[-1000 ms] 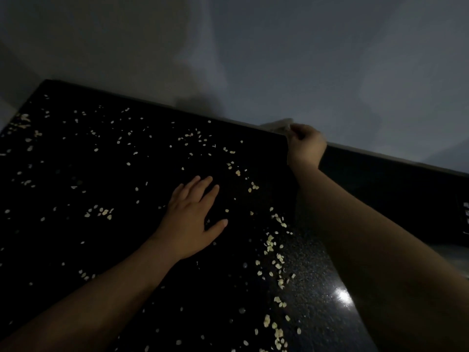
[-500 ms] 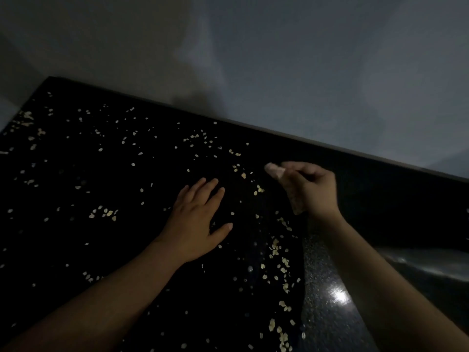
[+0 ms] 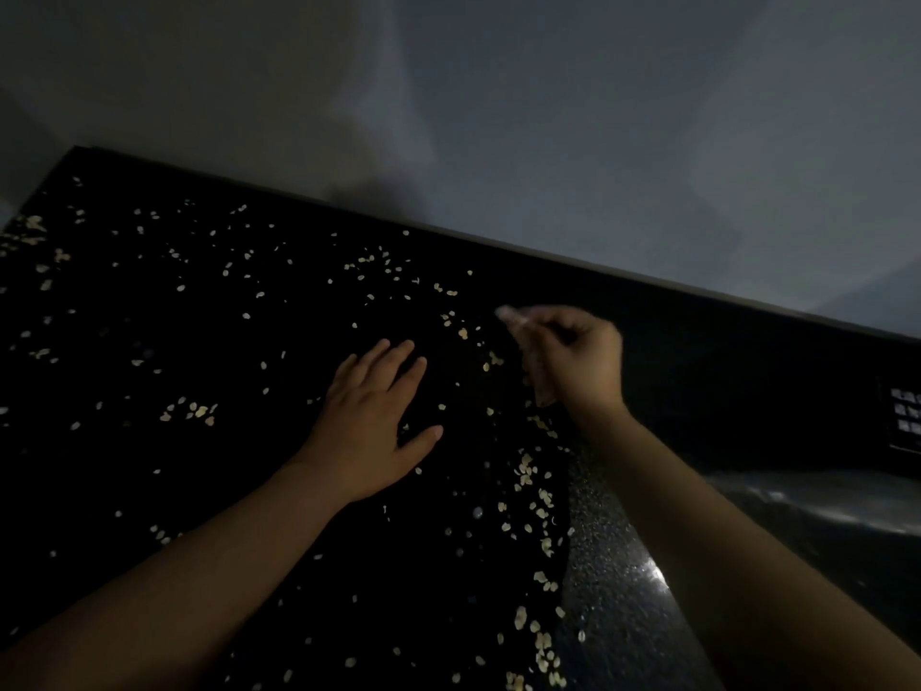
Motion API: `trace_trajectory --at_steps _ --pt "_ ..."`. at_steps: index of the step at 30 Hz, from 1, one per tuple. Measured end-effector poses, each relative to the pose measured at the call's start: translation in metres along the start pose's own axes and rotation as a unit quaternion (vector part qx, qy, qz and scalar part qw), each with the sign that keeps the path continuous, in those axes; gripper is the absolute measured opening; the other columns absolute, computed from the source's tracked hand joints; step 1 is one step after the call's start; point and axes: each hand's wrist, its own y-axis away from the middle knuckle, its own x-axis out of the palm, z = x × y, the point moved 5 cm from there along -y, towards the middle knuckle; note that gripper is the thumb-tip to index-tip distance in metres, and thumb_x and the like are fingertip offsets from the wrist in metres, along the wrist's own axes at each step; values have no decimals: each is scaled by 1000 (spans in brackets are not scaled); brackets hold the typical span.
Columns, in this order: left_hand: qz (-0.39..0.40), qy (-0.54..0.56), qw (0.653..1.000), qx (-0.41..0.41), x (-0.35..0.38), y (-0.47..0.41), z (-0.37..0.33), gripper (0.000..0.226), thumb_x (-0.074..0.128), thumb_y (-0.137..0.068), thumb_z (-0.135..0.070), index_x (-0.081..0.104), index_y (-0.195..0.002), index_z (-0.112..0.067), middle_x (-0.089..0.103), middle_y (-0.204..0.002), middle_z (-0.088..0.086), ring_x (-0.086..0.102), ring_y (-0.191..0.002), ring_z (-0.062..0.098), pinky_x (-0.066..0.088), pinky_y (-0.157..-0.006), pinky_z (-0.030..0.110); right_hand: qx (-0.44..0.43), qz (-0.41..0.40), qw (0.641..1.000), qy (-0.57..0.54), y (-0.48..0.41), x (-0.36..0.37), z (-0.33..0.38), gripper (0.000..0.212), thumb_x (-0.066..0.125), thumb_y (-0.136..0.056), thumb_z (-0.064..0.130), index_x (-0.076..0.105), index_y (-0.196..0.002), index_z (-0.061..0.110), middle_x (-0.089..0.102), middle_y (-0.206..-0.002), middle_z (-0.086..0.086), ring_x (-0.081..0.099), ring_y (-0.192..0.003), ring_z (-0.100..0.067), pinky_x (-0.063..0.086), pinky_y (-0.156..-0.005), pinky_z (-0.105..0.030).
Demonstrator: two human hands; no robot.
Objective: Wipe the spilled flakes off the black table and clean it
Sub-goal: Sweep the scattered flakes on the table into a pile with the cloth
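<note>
Nearest the camera, a ragged line of flakes [image 3: 543, 640] runs up the right side of the counter [image 3: 149, 491]. Just right of that line the surface shows a bare speckled strip [image 3: 608, 566] with a glint of light on it, which I judge to be ground already wiped. Further in, the left grip [image 3: 371, 416] lies released, fingers straight and palm flat on the dark top, in the same place as a second ago, apparently as a brace. Just beyond it and to its right, the right grip [image 3: 573, 361] is clenched round a small pale cloth [image 3: 538, 386], one end poking out past the fingers and the other hanging below the palm. This is what has changed: a second ago that grip was up at the far edge of the counter by the wall, and it has since come back toward the middle, so it now sits over the head of the flake line, near the left grip but apart from it. Whether the cloth touches the surface I cannot tell. I read this as the start of another pass that would widen the wiped strip leftward. The job looks far from done, since flakes lie scattered behind and left of both grips, out to the far left corner. Beyond the far edge rises a plain grey wall [image 3: 598, 142], and a small panel [image 3: 904, 416] of pale squares, too dim to identify, sits at the far right.
</note>
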Motion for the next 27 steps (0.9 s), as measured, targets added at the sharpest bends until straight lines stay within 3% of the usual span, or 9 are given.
trace_trajectory --at_steps 3,5,7,10,15,18,21,23,27 --pt "-3 0 1000 3 1 0 1 89 16 -79 -72 16 -152 -21 3 -160 -2 -6 -146 17 -4 -118 38 -17 -113 993 19 -36 -16 20 15 71 -89 28 72 -93 14 69 -72 -7 64 -56 -13 55 -48 -29" --pt "-8 4 1000 8 2 1 2 88 17 -80 -72 17 -152 -21 4 -160 -2 -5 -147 17 -4 -118 38 -49 -134 987 71 -64 -17 28 16 71 -90 28 72 -96 13 72 -82 -7 68 -67 -8 59 -63 -29" --pt "-12 3 1000 11 2 1 3 88 18 -80 -71 18 -151 -20 6 -160 -1 -4 -147 17 -2 -119 40 -56 -127 981 137 -89 -10 25 18 68 -92 25 72 -100 9 73 -94 -6 68 -80 -10 57 -78 -28" --pt "-13 9 1000 17 1 0 4 87 18 -80 -71 20 -151 -21 7 -160 -2 -4 -147 16 -2 -119 39 -29 -113 971 210 -109 3 12 16 58 -95 13 69 -106 7 71 -106 -10 65 -95 -19 52 -88 -33" --pt "-10 9 1000 22 2 -1 8 86 15 -81 -72 14 -152 -24 -1 -160 -6 -13 -145 12 -9 -117 35 -22 -93 962 256 -122 25 9 20 53 -95 11 67 -109 8 70 -108 -12 64 -101 -27 51 -89 -39" --pt "-18 22 999 24 2 -1 8 84 20 -83 -71 17 -152 -23 3 -160 -5 -10 -146 12 -5 -119 37 -38 -64 962 264 -128 35 15 19 54 -94 9 67 -108 8 71 -106 -10 64 -97 -23 51 -84 -34" --pt "-18 21 999 27 3 -1 8 83 21 -83 -70 19 -152 -23 4 -160 -6 -9 -146 12 -3 -119 38 -6 -33 990 135 -130 43 15 14 53 -94 -1 64 -94 8 69 -87 -6 65 -75 -10 52 -73 -23" --pt "-18 20 999 33 3 -2 8 83 23 -84 -69 20 -151 -22 5 -160 -5 -8 -146 13 -2 -119 39 6 2 1000 31 -124 47 18 22 52 -93 -8 61 -82 9 66 -77 -4 65 -66 -4 53 -71 -20" --pt "-19 19 999 32 3 0 8 82 26 -84 -68 23 -151 -20 7 -160 -3 -5 -147 14 0 -119 41 -22 -42 997 -54 -81 29 17 11 54 -96 -1 62 -89 4 70 -88 -10 73 -87 -18 59 -85 -36"
